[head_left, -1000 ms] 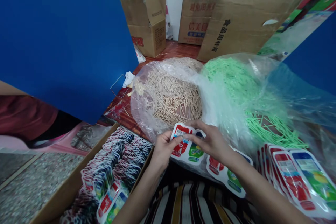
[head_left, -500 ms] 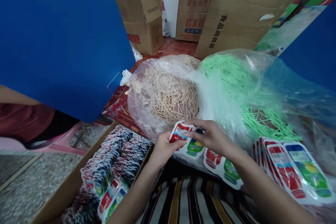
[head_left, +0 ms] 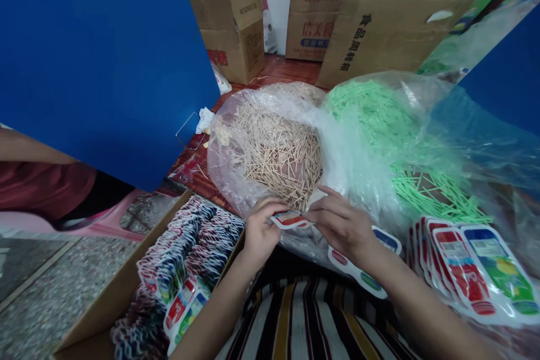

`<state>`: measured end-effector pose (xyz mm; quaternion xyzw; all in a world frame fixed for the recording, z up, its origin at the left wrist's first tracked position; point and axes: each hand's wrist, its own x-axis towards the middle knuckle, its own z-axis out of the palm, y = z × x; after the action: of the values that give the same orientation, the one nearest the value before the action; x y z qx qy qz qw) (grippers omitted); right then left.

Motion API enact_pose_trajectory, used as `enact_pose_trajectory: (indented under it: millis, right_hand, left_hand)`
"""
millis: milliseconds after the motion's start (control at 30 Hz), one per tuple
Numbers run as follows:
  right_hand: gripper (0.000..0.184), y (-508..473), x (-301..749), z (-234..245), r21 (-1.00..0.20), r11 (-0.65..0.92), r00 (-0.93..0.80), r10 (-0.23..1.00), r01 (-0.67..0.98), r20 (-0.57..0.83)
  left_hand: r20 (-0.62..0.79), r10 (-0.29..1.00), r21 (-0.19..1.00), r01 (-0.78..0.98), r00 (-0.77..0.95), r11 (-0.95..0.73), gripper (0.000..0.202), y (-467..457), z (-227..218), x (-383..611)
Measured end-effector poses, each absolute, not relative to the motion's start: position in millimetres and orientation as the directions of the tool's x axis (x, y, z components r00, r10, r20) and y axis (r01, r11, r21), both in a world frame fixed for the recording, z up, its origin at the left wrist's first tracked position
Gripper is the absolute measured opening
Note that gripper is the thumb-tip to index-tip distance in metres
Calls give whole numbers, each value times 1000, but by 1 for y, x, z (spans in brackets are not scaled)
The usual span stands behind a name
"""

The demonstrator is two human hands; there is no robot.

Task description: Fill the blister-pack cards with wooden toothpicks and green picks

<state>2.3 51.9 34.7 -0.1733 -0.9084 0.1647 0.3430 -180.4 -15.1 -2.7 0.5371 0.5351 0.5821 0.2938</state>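
Note:
In front of my lap, my left hand (head_left: 261, 232) pinches the left end of a red printed bottle-shaped packet (head_left: 291, 219), which is tilted nearly edge-on. My right hand (head_left: 342, 224) has its fingers closed at the packet's right end. Below the right wrist, another bottle-shaped twin packet (head_left: 367, 281) lies on the plastic, partly hidden by the forearm. Just beyond my hands, a clear plastic bag holds a heap of short pale sticks (head_left: 291, 160). A fanned stack of red and green twin packets (head_left: 485, 270) lies to the right.
An open carton (head_left: 97, 304) at lower left holds rows of packets. Green sticks (head_left: 439, 194) fill another clear bag at right. Cardboard boxes (head_left: 228, 28) stand at the back. A blue panel (head_left: 105, 67) blocks the left, with a person's sleeve (head_left: 42, 188) below it.
The packet has turned from face-up to nearly edge-on between my hands. My right hand has shifted slightly right and down, and the view has moved a little.

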Motion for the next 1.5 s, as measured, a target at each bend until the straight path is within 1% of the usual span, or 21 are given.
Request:
enact_pose_trajectory:
  millis: [67, 100, 200, 300, 400, 533, 633, 733, 800, 933, 1067, 1133, 1233, 1300, 1367, 1433, 1500]
  right_hand:
    - [21, 50, 6, 35, -334, 921, -694, 376, 203, 614]
    - [22, 49, 8, 35, -304, 932, -693, 353, 198, 629]
    - [22, 44, 13, 40, -225, 959, -720, 278, 171, 635]
    - [23, 38, 19, 45, -120, 977, -735, 213, 178, 643]
    - [23, 35, 24, 47, -37, 980, -731, 169, 193, 661]
    - [21, 34, 30, 46, 28, 981, -739, 124, 190, 662]
    - [18, 32, 34, 49, 49, 978, -706, 111, 203, 699]
    - [14, 30, 39, 51, 52, 978, -674, 101, 204, 732]
    - [13, 28, 42, 51, 54, 977, -668, 99, 205, 738]
    - [15, 25, 50, 51, 45, 974, -657, 116, 223, 745]
    - [15, 21, 59, 55, 49, 968, -645, 126, 247, 754]
    - [14, 20, 63, 57, 48, 966, -641, 132, 256, 756]
    - [15, 19, 66, 55, 35, 967, -642, 140, 253, 754]
    - [16, 20, 66, 49, -1, 964, -625, 173, 265, 761]
    - [17, 20, 64, 43, -66, 954, -591, 236, 294, 771]
    - [18, 20, 61, 41, -147, 940, -562, 305, 309, 768]
    - [12, 19, 60, 44, -262, 913, -559, 399, 311, 727]
  left_hand:
    - [431, 875, 869, 362, -222, -336, 25, -16, -3, -182]
    - [489, 850, 827, 414, -197, -380, 27, -16, -4, -183]
    - [633, 769, 684, 530, -91, -501, 24, -19, -7, -184]
    - [723, 690, 565, 594, -21, -573, 25, -22, -6, -184]
    - [765, 644, 491, 626, 24, -606, 26, -22, -3, -185]
    - [760, 643, 447, 647, 88, -618, 27, -21, 2, -181]
    - [774, 625, 424, 651, 101, -630, 24, -20, 4, -174]
    - [800, 596, 417, 655, 65, -630, 21, -21, 6, -167]
    - [800, 594, 404, 660, 81, -634, 20, -22, 7, -163]
    - [793, 590, 365, 657, 152, -660, 25, -24, 12, -160]
    - [805, 584, 362, 688, 110, -629, 31, -29, 15, -155]
    - [815, 572, 354, 704, 91, -616, 29, -32, 15, -153]
    - [824, 554, 326, 704, 114, -630, 23, -33, 14, -151]
    - [811, 571, 344, 685, 129, -642, 19, -33, 18, -150]
    - [740, 659, 428, 661, 136, -617, 16, -32, 24, -146]
    - [590, 793, 575, 613, 149, -543, 20, -33, 33, -138]
    - [402, 903, 753, 506, 151, -420, 27, -34, 39, -128]
